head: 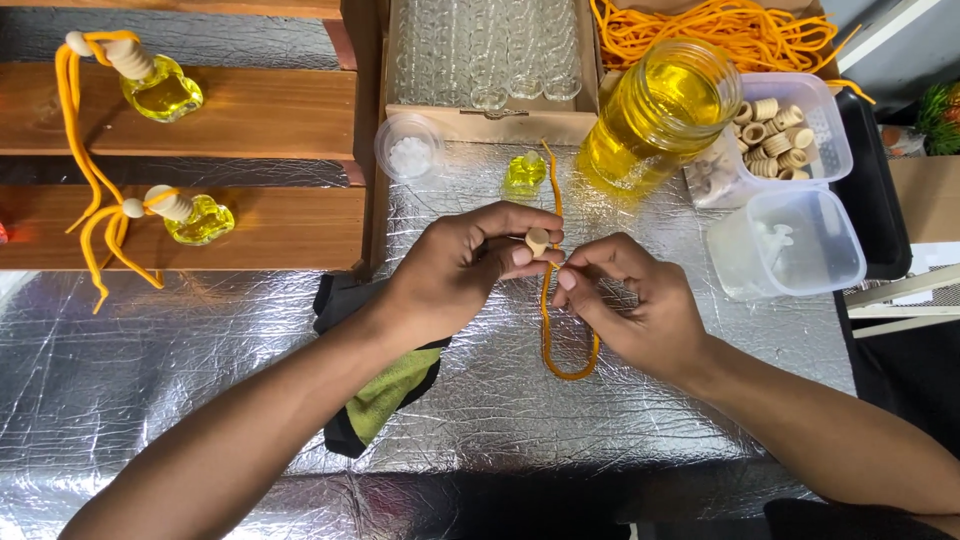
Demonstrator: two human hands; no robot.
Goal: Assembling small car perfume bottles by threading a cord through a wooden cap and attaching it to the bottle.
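Over the foil-covered tabletop (pixel 200 340), the left hand (pixel 455 270) pinches a small pale wooden bead (pixel 538 240) between thumb and fingertips, while the right hand (pixel 630 300) nips an orange cord (pixel 548 330) just beside it, fingers pressed close. The cord hangs from the hands in a long loop whose bottom lies on the foil, and its upper end runs toward a small glass bottle (pixel 524 174) of yellow liquid standing just beyond the hands. The cord looks soft and limp, so it probably wants gripping close to its tip; the bead seems light, smooth and easy to drop, best held by its sides with the hole free. Whether the cord has entered the bead is hidden by the fingertips. A big jar (pixel 655 115) of yellow liquid stands behind, near a tub of wooden rings (pixel 780 135); a dark and green cloth (pixel 385 385) lies half under the left forearm.
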